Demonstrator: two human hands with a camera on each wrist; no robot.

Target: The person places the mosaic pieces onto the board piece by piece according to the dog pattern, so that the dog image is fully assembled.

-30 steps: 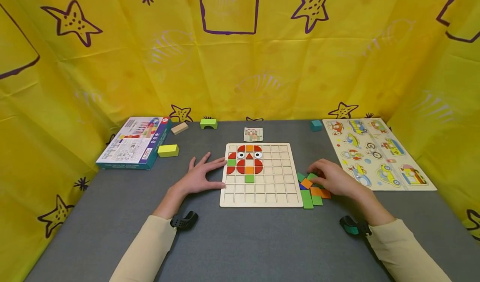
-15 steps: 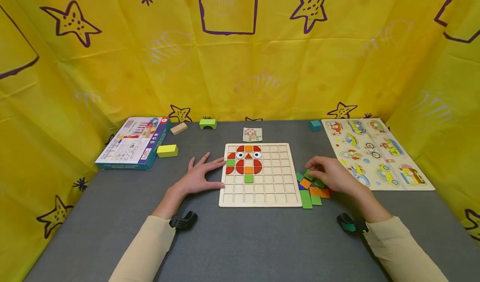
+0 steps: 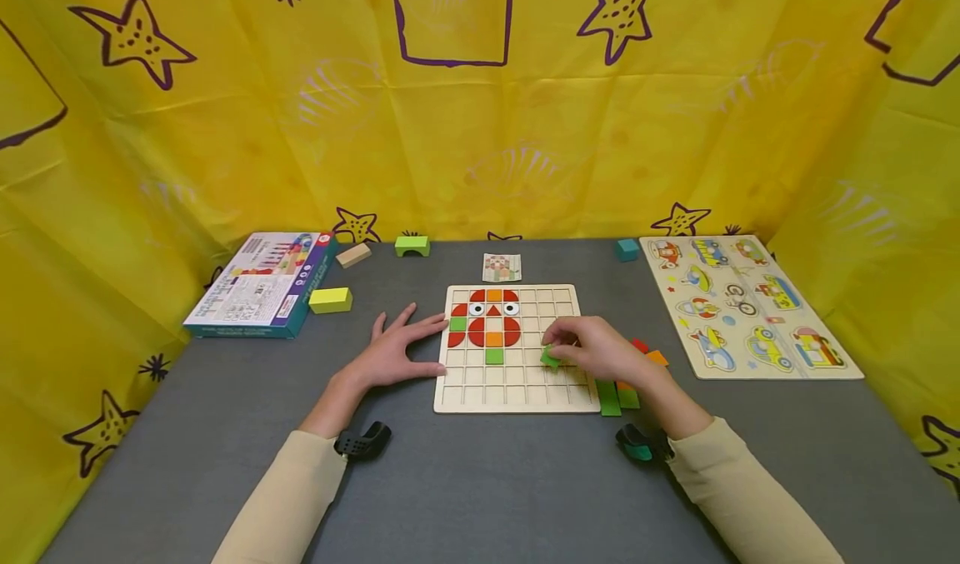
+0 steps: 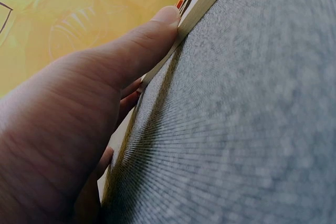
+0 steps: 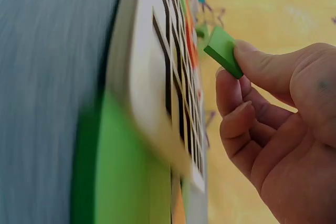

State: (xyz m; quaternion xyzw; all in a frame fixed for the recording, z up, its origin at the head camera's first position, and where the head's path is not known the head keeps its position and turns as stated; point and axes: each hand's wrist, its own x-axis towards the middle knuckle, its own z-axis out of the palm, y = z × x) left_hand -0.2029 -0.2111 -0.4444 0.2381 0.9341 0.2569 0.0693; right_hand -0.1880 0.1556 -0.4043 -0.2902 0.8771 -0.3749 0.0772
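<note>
My right hand (image 3: pixel 600 351) pinches a green square tile (image 5: pixel 223 51) between thumb and fingers, over the right part of the wooden grid board (image 3: pixel 517 396). Spread and fairly straight, the fingers of my left hand (image 3: pixel 397 354) touch the board's left edge; the left wrist view shows the thumb (image 4: pixel 152 35) against its side. Red, orange and green tiles lie in the board's upper left cells, among them two eye tiles (image 3: pixel 511 308). Below them sits one green tile (image 3: pixel 494 356). A pile of loose tiles (image 3: pixel 611 398) at the board's right edge is partly hidden by my right hand.
Behind the board lies a small pattern card (image 3: pixel 502 267). A picture puzzle board (image 3: pixel 750 310) is at right, a box (image 3: pixel 262 285) at left. Small blocks stand about: yellow (image 3: pixel 331 301), green arch (image 3: pixel 412 247), plain wood (image 3: pixel 354 255) and teal (image 3: pixel 627 250).
My right hand has picked a green tile from the pile and moved left with it, over the board. My left hand stays at the board's left edge.
</note>
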